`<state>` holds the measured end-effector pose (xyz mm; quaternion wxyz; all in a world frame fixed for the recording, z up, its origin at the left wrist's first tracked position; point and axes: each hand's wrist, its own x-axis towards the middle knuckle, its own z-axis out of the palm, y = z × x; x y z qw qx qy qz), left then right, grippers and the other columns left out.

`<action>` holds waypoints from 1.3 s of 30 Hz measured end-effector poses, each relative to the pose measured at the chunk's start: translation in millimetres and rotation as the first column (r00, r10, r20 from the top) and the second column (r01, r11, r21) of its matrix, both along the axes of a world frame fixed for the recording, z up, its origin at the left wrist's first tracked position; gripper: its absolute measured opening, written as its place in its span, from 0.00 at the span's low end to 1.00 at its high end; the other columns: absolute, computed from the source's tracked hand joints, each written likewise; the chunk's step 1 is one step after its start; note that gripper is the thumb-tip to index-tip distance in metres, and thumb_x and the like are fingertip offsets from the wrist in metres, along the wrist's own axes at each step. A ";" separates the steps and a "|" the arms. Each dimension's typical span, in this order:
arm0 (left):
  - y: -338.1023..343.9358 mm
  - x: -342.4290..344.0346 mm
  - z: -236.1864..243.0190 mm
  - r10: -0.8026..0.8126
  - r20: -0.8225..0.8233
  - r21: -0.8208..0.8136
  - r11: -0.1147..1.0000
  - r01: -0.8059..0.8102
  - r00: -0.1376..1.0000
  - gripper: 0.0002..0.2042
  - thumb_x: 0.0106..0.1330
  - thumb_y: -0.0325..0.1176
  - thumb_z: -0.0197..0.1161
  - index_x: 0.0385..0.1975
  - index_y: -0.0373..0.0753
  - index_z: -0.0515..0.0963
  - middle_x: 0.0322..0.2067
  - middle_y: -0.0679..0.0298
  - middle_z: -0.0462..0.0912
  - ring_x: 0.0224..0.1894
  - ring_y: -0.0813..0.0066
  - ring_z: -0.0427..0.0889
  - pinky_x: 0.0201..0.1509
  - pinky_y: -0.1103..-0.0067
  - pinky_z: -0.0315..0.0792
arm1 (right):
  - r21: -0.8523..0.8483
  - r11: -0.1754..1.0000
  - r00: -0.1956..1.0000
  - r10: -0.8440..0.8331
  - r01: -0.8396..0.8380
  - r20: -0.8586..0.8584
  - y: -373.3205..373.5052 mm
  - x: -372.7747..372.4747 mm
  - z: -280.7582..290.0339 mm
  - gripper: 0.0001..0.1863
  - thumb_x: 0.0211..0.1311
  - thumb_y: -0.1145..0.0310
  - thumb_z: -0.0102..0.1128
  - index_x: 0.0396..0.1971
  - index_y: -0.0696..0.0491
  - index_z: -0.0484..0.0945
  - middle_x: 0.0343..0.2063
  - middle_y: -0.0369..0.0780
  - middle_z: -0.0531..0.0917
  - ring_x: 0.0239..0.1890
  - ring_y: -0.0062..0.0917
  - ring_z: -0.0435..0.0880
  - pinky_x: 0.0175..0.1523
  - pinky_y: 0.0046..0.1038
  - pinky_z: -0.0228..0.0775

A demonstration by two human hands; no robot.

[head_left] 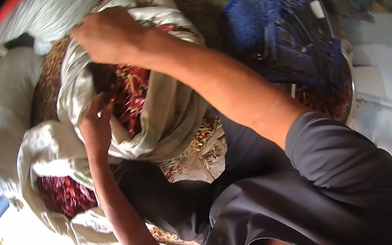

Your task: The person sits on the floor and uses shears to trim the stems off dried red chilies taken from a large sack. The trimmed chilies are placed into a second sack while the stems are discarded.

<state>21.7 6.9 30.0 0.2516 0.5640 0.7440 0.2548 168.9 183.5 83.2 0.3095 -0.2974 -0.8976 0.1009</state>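
Note:
A pale woven sack (173,110) stands open in front of me, its rim rolled down. Inside it lie dried red chilies (133,94) with pale stalks and bits among them. My left hand (96,119) is at the sack's left side, fingers bent inward over the opening. Dark red chilies are right by its fingertips, and what the fingers hold is not clear. My right arm reaches across the sack's mouth. At its far left rim my right hand (111,35) is closed, knuckles up; its fingertips and anything in them are hidden.
A smaller open sack (50,147) with red chilies stands at the left, near a full pale sack (10,112). To the right, a blue plastic crate (251,19) rests tilted over a round container of chilies (319,102). Plant scraps (206,139) litter the ground between my legs.

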 end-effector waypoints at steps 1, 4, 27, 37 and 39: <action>13.6 9.5 -18.0 -0.123 -0.022 0.031 0.992 0.124 0.992 0.20 0.60 0.30 0.64 0.55 0.39 0.77 0.44 0.51 0.84 0.47 0.56 0.83 0.52 0.69 0.75 | -0.020 1.000 1.000 -0.013 0.013 0.000 0.7 0.7 0.5 0.06 0.50 0.73 0.57 0.30 0.55 0.79 0.27 0.46 0.83 0.30 0.41 0.85 0.34 0.41 0.78; 39.0 30.5 -51.0 -0.362 -0.257 -0.099 0.932 0.348 0.896 0.21 0.59 0.35 0.64 0.53 0.40 0.76 0.39 0.47 0.83 0.46 0.49 0.81 0.51 0.62 0.74 | -0.027 0.997 0.997 -0.071 0.070 -0.022 13.1 14.8 -0.4 0.05 0.48 0.73 0.59 0.27 0.55 0.81 0.24 0.46 0.84 0.28 0.41 0.86 0.32 0.41 0.77; 59.1 16.8 -1.5 0.242 0.733 -0.207 0.970 -0.130 0.636 0.31 0.60 0.19 0.51 0.68 0.37 0.62 0.45 0.58 0.81 0.38 0.75 0.82 0.34 0.81 0.79 | -0.317 0.944 0.993 -0.062 0.090 0.099 11.7 34.9 8.5 0.05 0.50 0.74 0.59 0.27 0.58 0.80 0.22 0.48 0.83 0.26 0.39 0.85 0.30 0.41 0.77; 71.9 2.6 -1.6 0.195 0.935 -0.057 0.908 -0.416 0.297 0.14 0.75 0.32 0.50 0.56 0.32 0.69 0.45 0.57 0.81 0.44 0.70 0.83 0.47 0.75 0.80 | -0.592 0.804 0.980 0.155 -0.054 0.122 -15.1 13.5 -13.6 0.30 0.53 0.47 0.69 0.34 0.65 0.77 0.29 0.53 0.83 0.34 0.43 0.85 0.43 0.40 0.77; 73.9 5.6 4.4 0.216 0.925 -0.085 0.919 -0.385 0.312 0.15 0.75 0.32 0.49 0.57 0.32 0.68 0.46 0.55 0.81 0.44 0.70 0.84 0.47 0.73 0.80 | -0.618 0.786 0.981 0.109 0.014 0.161 -9.9 9.9 -15.6 0.22 0.58 0.55 0.65 0.35 0.63 0.79 0.30 0.52 0.84 0.34 0.40 0.85 0.43 0.39 0.77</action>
